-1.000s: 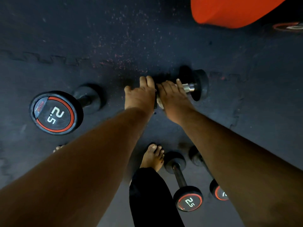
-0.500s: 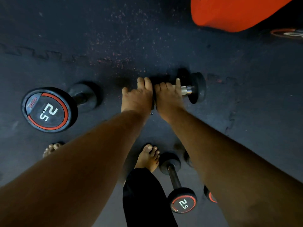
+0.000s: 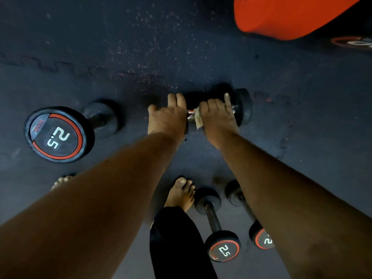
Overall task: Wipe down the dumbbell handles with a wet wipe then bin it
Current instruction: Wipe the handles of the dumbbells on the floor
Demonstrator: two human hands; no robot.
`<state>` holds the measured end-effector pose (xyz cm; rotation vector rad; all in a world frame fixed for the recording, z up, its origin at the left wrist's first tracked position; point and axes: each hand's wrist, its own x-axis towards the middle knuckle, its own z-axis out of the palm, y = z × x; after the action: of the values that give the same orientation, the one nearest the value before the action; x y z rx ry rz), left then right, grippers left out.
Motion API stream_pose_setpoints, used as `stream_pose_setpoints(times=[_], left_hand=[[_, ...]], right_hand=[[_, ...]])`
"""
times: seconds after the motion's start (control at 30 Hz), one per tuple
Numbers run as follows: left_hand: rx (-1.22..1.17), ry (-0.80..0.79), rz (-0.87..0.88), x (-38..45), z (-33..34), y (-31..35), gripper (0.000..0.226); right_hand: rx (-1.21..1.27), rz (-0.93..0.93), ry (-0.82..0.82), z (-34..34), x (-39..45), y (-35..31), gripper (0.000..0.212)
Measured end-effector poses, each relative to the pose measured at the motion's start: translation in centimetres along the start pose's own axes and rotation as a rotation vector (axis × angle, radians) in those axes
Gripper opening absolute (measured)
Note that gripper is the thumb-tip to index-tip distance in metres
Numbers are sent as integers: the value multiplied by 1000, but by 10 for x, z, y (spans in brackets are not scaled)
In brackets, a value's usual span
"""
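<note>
Dark rubber floor [image 3: 141, 47]; orange pad [image 3: 285, 15] at top right. Three 2.5 dumbbells lie around: left [image 3: 60, 133], two near the bare foot [image 3: 181, 193]. The worked dumbbell [image 3: 241, 107] lies centre, between both forearms. Left hand [image 3: 167, 119] rests over its left end, fingers together. Right hand [image 3: 217, 117] curls round the handle, gripping the wet wipe [image 3: 198, 119]. Since 0.5 s ago, the hands have parted, exposing chrome.
</note>
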<state>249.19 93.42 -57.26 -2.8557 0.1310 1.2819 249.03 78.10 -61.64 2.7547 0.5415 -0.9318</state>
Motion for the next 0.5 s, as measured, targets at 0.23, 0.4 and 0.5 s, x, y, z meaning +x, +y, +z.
stream_pose_setpoints(times=[0.23,0.4,0.5], left_hand=[[0,-7,17,-2,-9,-1,122],[30,-5,11,-5,-4,-1,126],[15,0,20,-3,-8,-3,122]], right_hand=[[-31,53,-73,-18,13,8,21],[-349,62,-108,-10,-13,16,49],[-256,51,-233,-33,15,19,21]])
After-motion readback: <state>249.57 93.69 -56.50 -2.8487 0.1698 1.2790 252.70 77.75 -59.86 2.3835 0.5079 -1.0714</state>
